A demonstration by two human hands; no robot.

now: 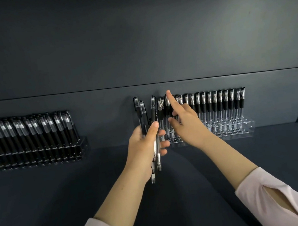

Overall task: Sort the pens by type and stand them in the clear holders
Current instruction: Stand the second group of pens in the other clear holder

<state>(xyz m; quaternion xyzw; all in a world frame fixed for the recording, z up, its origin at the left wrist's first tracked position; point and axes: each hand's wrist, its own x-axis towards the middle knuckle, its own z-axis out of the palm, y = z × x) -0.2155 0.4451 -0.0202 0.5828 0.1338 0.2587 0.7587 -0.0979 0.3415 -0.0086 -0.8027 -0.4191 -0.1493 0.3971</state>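
Note:
My left hand [143,146] grips a bundle of three black-capped clear pens [142,111], held upright in front of the shelf's back wall. My right hand [187,124] reaches to the left end of the right clear holder [241,129]. Its index finger lies straight up along the cap of a pen [166,101] standing there, while the thumb and curled fingers close on the barrel below. A row of several matching pens [219,103] stands along the back of this holder; its front holes look bare.
A second clear holder [36,159] at the left is packed with several black-grip pens [23,129] leaning right. The dark shelf surface [61,200] spreads between and in front of the holders. A dark back wall [134,39] rises behind them.

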